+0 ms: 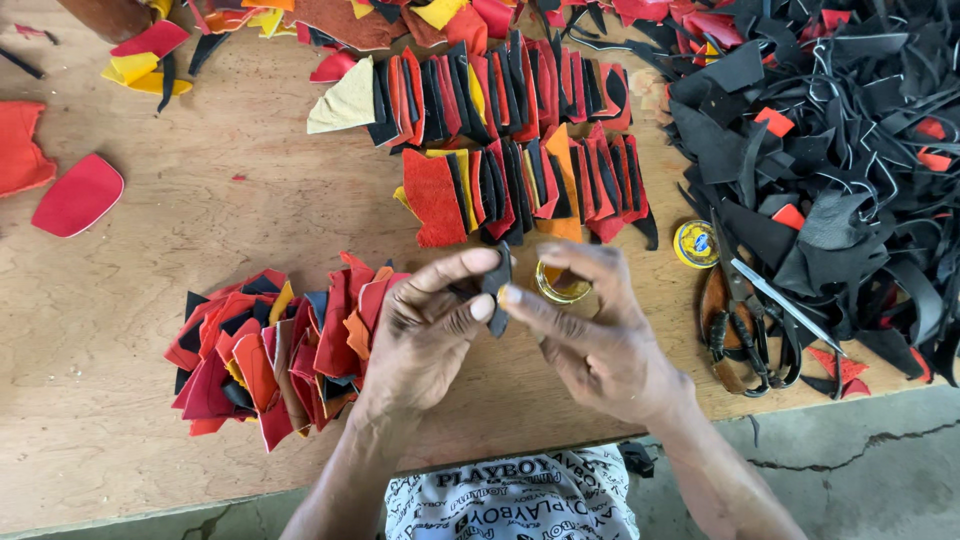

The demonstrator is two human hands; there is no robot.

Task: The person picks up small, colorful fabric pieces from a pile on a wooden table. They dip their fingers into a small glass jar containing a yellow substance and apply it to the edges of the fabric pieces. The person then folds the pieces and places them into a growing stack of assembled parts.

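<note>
Both hands, left hand (425,325) and right hand (590,340), pinch one small black leather piece (497,285) above the tabletop's (150,300) near edge; gluing step judged underway, beside the open glue tin (560,283).

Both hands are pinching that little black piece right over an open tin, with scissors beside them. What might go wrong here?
The left hand and right hand pinch the small black piece just above the open tin; a slip might drop it in.

The scissors lie close by the right hand, so a sideways reach may catch the blades.

The fanned stack of red and black pieces sits against the left wrist; a nudge may scatter it.
</note>
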